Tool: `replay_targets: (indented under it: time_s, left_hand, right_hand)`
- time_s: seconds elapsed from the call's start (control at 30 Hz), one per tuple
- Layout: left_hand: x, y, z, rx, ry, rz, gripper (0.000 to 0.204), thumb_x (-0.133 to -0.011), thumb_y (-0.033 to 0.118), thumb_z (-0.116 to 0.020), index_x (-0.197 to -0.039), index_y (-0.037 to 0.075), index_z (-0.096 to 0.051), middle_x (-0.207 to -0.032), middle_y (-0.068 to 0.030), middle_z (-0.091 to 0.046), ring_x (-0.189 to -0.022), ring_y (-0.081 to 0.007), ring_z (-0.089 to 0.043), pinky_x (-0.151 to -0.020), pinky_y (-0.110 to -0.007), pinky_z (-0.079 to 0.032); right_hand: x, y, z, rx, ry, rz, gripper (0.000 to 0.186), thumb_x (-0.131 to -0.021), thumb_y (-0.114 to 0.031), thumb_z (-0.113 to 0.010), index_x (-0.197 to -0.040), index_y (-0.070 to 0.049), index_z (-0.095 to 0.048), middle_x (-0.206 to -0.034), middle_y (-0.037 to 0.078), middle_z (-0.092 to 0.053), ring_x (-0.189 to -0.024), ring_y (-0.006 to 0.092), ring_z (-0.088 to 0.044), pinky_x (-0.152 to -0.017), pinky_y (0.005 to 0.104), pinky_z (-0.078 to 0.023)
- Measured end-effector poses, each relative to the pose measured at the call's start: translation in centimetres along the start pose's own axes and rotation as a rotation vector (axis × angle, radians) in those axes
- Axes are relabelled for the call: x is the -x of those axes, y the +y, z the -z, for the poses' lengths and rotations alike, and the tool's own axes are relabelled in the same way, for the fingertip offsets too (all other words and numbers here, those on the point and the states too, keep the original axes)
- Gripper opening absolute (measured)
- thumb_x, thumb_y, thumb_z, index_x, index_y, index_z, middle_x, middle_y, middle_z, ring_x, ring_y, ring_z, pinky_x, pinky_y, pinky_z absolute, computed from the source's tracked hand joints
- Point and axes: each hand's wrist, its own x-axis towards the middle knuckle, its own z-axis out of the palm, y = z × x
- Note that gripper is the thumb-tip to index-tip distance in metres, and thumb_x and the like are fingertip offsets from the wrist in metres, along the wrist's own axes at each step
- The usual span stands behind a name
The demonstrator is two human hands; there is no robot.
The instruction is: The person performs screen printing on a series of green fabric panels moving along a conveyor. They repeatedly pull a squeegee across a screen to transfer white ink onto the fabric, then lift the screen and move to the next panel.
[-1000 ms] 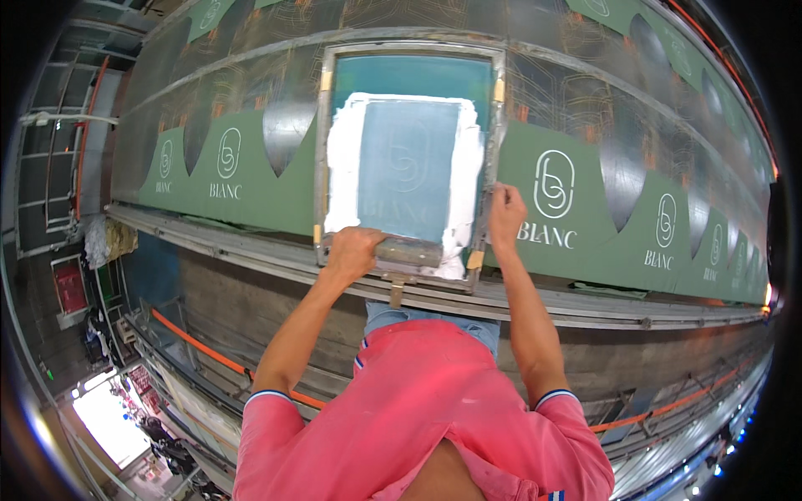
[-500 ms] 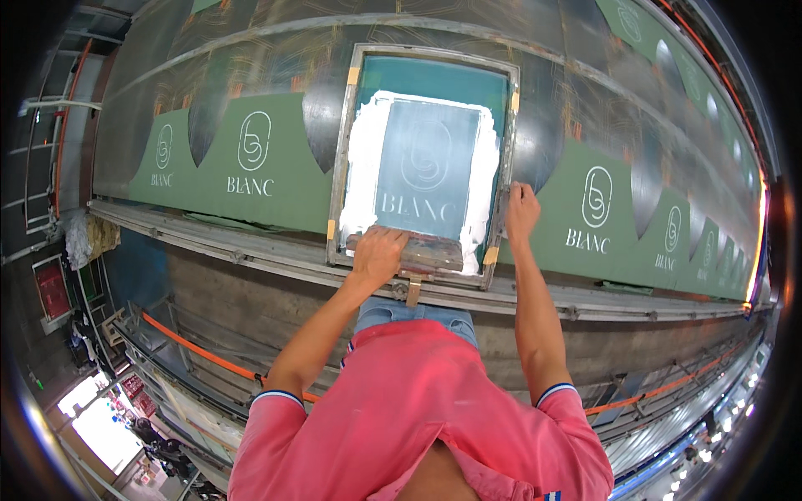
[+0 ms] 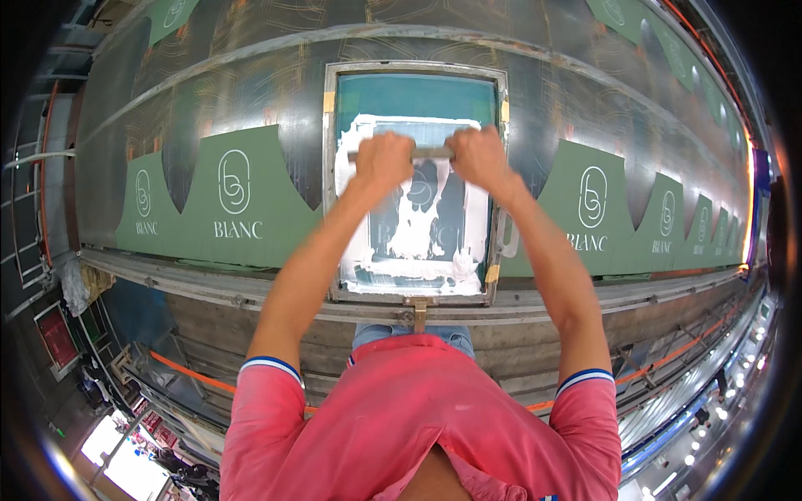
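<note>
A screen-printing frame lies flat on the long metal table in front of me. Across the far part of its mesh sits a squeegee, mostly covered by my fingers. My left hand is closed round its left part, and my right hand grips the right part. White ink lies in a ragged patch over the middle of the mesh, nearer me than the squeegee, and in thick smears along the sides and near edge. The stencilled design shows partly through it.
Green fabric pieces with white printed designs lie left of the frame, and more green pieces lie to its right. A metal rail runs along the table's near edge, with a bracket at the frame's near side.
My right hand has left the frame's right side and now holds the squeegee. My left hand and the squeegee have moved from the near end to the far part; white ink now covers the middle.
</note>
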Motion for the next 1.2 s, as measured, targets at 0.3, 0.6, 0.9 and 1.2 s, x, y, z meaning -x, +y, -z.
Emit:
replay_targets:
  time_s: [0.3,0.6,0.9,1.2]
  left_hand:
    - [0.0,-3.3,-1.0,-0.042,0.068,-0.061,0.012,-0.072,0.011,-0.065,-0.08,0.005,-0.073,-0.083,-0.0167,-0.07,-0.077,-0.0355,-0.069,-0.069,-0.045,-0.056]
    - [21.5,0.1,-7.5,0.076,0.01,-0.055,0.034,-0.069,0.004,-0.062,-0.101,0.009,-0.073,-0.092,-0.0129,-0.072,-0.079,-0.0319,-0.069,-0.067,-0.043,-0.056]
    - [4.9,-2.9,0.5,-0.069,-0.038,-0.006,0.026,-0.068,0.01,-0.063,-0.09,0.011,-0.077,-0.078,-0.0204,-0.07,-0.075,-0.0374,-0.07,-0.069,-0.047,-0.056]
    - [-3.7,-4.3,1.0,-0.082,-0.006,-0.075,0.017,-0.065,0.008,-0.064,-0.078,0.005,-0.074,-0.077,-0.0202,-0.069,-0.074,-0.0375,-0.069,-0.068,-0.047,-0.056]
  right_hand:
    - [0.1,0.2,-2.5,-0.121,0.148,0.028,0.019,-0.071,-0.009,-0.065,-0.089,-0.009,-0.071,-0.085,0.01,-0.065,-0.087,0.0285,-0.065,-0.096,0.0492,-0.045]
    - [18.4,-12.9,-3.9,-0.319,-0.038,-0.033,0.022,-0.065,-0.005,-0.068,-0.087,-0.004,-0.066,-0.086,0.012,-0.062,-0.088,0.0296,-0.063,-0.102,0.0529,-0.043]
    - [3.7,-3.7,-0.4,-0.131,0.021,-0.029,0.012,-0.071,-0.009,-0.065,-0.082,-0.008,-0.07,-0.085,0.011,-0.068,-0.087,0.0297,-0.068,-0.094,0.0518,-0.048]
    - [-3.0,1.7,-1.3,-0.169,0.06,-0.036,0.013,-0.071,-0.008,-0.062,-0.082,-0.008,-0.07,-0.085,0.011,-0.067,-0.086,0.0292,-0.067,-0.09,0.0507,-0.048]
